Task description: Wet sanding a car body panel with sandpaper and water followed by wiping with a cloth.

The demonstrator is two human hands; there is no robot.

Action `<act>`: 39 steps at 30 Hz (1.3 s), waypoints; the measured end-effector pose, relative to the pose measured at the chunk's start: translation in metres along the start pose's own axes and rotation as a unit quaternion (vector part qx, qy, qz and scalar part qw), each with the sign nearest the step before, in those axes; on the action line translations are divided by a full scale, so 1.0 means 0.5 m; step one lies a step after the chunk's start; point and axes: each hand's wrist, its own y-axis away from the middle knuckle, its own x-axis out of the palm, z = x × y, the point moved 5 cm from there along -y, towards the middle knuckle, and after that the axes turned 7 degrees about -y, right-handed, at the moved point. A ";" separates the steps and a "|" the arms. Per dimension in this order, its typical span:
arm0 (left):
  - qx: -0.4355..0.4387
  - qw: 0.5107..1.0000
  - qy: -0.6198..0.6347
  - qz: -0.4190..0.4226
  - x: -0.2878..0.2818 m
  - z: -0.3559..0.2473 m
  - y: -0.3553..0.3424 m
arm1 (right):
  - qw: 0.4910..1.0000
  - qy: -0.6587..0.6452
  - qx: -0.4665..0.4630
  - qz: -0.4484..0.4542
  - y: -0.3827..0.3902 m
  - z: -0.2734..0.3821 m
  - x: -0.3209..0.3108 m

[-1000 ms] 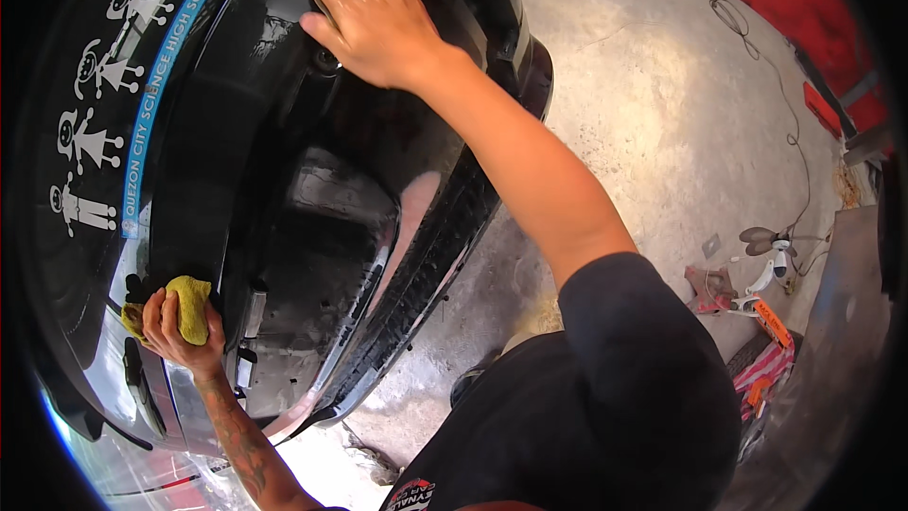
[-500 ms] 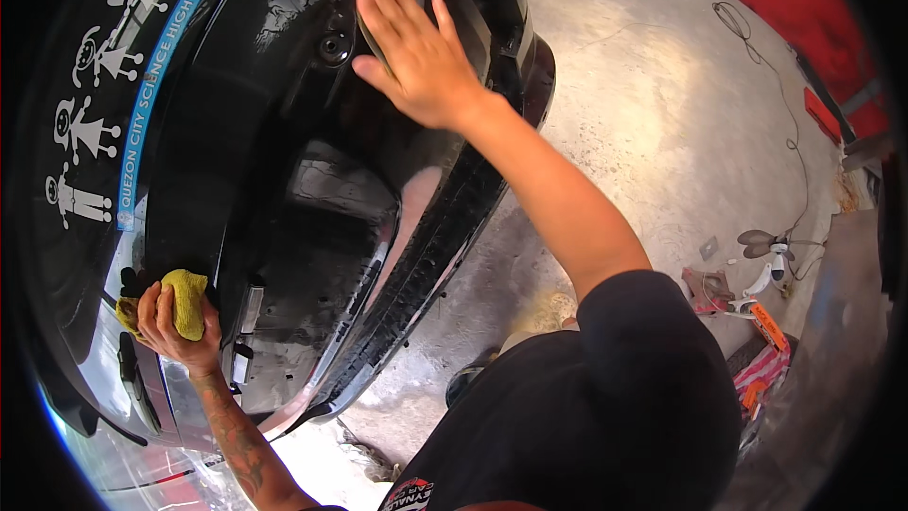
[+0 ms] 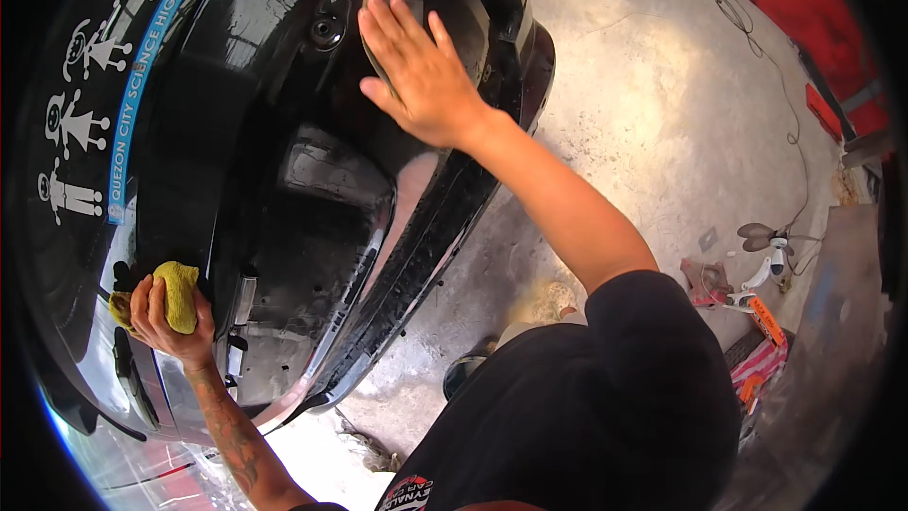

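The black rear of a vehicle [image 3: 180,161] fills the left half of the view. My right hand [image 3: 421,80] lies flat on its panel, fingers stretched out and thumb apart. Beneath the fingers is a thin grey sheet [image 3: 414,6], perhaps sandpaper; most of it is hidden. A round fitting [image 3: 326,33] is set in the panel just left of that hand. Lower left, my left hand [image 3: 168,326] is closed round a bunched yellow cloth [image 3: 177,296], resting against the vehicle below the rear glass.
White figure stickers [image 3: 80,123] and a blue strip [image 3: 151,76] mark the glass. Concrete floor [image 3: 605,104] extends to the right. A fan [image 3: 777,246] with a trailing cable, orange tools [image 3: 766,320] and a striped cloth [image 3: 764,364] lie there. Something red [image 3: 776,0] stands top right.
My right hand and the grey sheet have slid across the panel toward me, away from the round fitting. My left hand keeps its place with the yellow cloth. The view has shifted slightly.
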 end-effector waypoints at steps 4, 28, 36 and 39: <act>0.005 1.000 0.007 0.002 -0.005 0.006 0.001 | 0.999 0.028 -0.002 -0.025 -0.044 -0.016 -0.011; -0.003 1.000 0.003 -0.002 0.004 0.002 0.002 | 0.999 0.010 0.053 -0.002 0.059 0.117 0.076; 0.007 1.000 0.001 -0.004 -0.001 0.002 -0.001 | 0.977 -0.048 0.172 -0.119 -0.046 0.036 0.054; 0.006 1.000 0.001 -0.003 -0.002 0.002 0.000 | 0.988 -0.038 0.136 -0.054 0.009 0.071 0.073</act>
